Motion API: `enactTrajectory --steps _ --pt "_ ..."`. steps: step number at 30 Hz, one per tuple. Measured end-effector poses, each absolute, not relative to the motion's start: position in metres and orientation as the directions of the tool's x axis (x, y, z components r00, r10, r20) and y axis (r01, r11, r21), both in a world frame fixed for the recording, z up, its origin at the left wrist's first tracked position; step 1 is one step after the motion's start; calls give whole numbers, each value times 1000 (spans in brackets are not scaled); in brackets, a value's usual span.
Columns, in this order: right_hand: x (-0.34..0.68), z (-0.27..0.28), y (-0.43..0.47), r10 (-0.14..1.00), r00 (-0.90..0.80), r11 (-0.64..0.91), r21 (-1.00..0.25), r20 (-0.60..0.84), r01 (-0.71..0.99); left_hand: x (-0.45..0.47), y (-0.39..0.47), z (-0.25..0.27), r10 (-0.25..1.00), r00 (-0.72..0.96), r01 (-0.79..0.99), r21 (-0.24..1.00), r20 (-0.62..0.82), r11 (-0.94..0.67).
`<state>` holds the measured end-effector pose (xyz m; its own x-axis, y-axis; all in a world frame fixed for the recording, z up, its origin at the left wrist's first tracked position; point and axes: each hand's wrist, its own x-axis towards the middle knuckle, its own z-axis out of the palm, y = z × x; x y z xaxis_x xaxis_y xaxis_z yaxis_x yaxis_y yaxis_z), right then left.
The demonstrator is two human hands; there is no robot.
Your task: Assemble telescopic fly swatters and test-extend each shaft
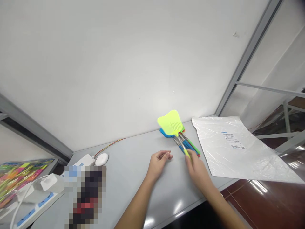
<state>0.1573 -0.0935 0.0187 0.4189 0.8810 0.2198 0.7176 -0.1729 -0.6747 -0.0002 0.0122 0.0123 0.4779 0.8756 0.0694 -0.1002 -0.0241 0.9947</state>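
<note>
My right hand [195, 165] grips the handle of a yellow fly swatter [169, 123], its broad head raised toward the wall and covering part of a pile. Beneath it, more fly swatters with metal rods lie on the table; a blue fly swatter [188, 145] and a green fly swatter [194, 146] show best. Some of their heads are hidden. To the left, my left hand [157, 163] hovers over the table with fingers curled in toward the thumb; nothing shows in it. It is apart from the swatters.
A grey table [119, 184] stands against a white wall. At right, a white plastic mailer bag [233, 149] overhangs the table edge. On the left are a white round device [101, 159], a power strip [38, 206] with plugs, a blurred-out object, and colourful packages [21, 178].
</note>
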Motion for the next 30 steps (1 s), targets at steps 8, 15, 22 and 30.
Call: enactTrajectory --steps 8,15,22,30 --pt "217 46 -53 840 511 -454 -277 185 847 -1 13 5 848 509 130 960 151 -249" --pt "232 47 -26 900 414 -370 -263 136 891 -4 19 4 844 492 258 890 214 -376" --pt "231 38 -23 909 381 -330 -262 172 907 -6 30 0 846 477 343 835 239 -429" --pt "219 25 -47 824 397 -286 -307 404 908 -7 35 0 826 494 453 731 270 -510"
